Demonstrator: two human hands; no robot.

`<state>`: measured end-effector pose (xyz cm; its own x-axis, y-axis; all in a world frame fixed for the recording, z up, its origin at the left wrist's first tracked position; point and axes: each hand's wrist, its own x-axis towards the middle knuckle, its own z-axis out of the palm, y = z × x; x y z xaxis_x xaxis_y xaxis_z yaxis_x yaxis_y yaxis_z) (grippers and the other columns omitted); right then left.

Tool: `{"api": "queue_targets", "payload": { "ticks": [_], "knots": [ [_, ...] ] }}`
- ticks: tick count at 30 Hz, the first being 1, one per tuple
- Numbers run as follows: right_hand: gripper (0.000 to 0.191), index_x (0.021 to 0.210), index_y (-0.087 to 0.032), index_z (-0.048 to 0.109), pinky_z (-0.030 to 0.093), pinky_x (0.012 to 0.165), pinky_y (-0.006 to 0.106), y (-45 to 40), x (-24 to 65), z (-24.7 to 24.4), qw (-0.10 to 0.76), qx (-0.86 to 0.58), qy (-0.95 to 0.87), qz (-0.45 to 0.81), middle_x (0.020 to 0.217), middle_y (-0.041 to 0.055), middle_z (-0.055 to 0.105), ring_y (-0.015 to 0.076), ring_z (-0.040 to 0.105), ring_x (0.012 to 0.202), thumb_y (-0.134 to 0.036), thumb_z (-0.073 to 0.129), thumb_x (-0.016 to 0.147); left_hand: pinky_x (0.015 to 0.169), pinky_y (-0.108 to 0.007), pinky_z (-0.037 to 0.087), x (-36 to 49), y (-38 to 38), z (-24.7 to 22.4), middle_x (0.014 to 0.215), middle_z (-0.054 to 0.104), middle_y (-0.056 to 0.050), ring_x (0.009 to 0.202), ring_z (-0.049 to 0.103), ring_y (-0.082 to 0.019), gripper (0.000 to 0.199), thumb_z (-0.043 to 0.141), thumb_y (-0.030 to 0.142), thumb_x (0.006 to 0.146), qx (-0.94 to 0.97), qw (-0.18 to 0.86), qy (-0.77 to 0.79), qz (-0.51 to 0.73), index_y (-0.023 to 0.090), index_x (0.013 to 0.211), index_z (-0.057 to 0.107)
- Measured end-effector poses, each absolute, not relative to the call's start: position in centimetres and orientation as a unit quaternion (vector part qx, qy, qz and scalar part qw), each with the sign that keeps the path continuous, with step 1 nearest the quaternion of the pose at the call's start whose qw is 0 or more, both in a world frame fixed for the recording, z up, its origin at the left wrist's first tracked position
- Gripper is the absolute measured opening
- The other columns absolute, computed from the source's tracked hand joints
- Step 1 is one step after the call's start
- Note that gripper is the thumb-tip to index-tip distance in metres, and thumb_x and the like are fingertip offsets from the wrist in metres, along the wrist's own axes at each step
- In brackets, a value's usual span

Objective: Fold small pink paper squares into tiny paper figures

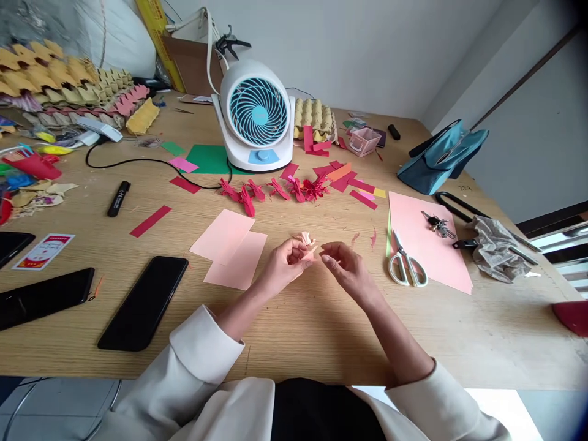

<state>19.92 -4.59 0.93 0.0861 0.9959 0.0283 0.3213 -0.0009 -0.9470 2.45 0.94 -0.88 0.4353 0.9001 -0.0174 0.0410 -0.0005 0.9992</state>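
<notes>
My left hand [288,262] pinches a small cut piece of light pink paper [310,253] between thumb and fingers. Just right of it is my right hand [345,267], its thumb and fingertips drawn together beside the paper's edge; whatever they hold is too small to make out. Beyond my left fingers, a pale pink paper bit with fringed ends [305,237] shows. Two light pink paper sheets [236,260] overlap on the table left of my hands. Red cut-paper flower pieces [278,189] lie in a row farther back.
A white fan [258,116] stands at the back. White-handled scissors [406,264] rest partly on pink paper [452,257] at right, near keys [440,225]. Left are a black phone [143,303] and a marker [119,199]. Red paper strips [344,177] lie scattered behind.
</notes>
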Motion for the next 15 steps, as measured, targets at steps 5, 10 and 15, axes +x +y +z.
{"api": "queue_targets", "payload": {
  "ticks": [5,10,15],
  "knots": [
    [0.034,0.081,-0.018,0.063,0.046,0.067,0.028,-3.7,18.0,-1.1,0.474,-0.538,-0.48,0.505,0.075,0.0019,0.062,0.0143,0.056,0.069,-0.052,0.066,0.082,0.043,-0.02,0.031,2.7,0.5,-1.9,0.066,0.054,0.007,0.045,0.041,-0.005,0.042,0.076,0.042,0.074,0.499,0.698,0.335,0.389,0.018,0.097,0.051],
    [0.032,0.079,-0.018,0.062,0.044,0.064,0.027,-3.8,17.7,-2.1,0.483,-0.539,-0.47,0.505,0.072,0.001,0.061,0.0133,0.054,0.065,-0.049,0.066,0.084,0.047,-0.021,0.035,2.3,0.6,-2.2,0.062,0.051,0.006,0.047,0.044,-0.006,0.029,0.071,0.038,0.08,0.543,0.702,0.306,0.345,0.017,0.089,0.054],
    [0.028,0.081,-0.017,0.062,0.043,0.06,0.026,-4.1,17.8,-2.4,0.448,-0.592,-0.517,0.426,0.074,0.0024,0.063,0.0136,0.054,0.064,-0.045,0.063,0.087,0.059,-0.022,0.042,1.7,0.8,-1.5,0.07,0.061,0.001,0.06,0.053,-0.009,0.018,0.068,0.031,0.08,0.623,0.607,0.377,0.319,0.015,0.081,0.058]
  ]
}}
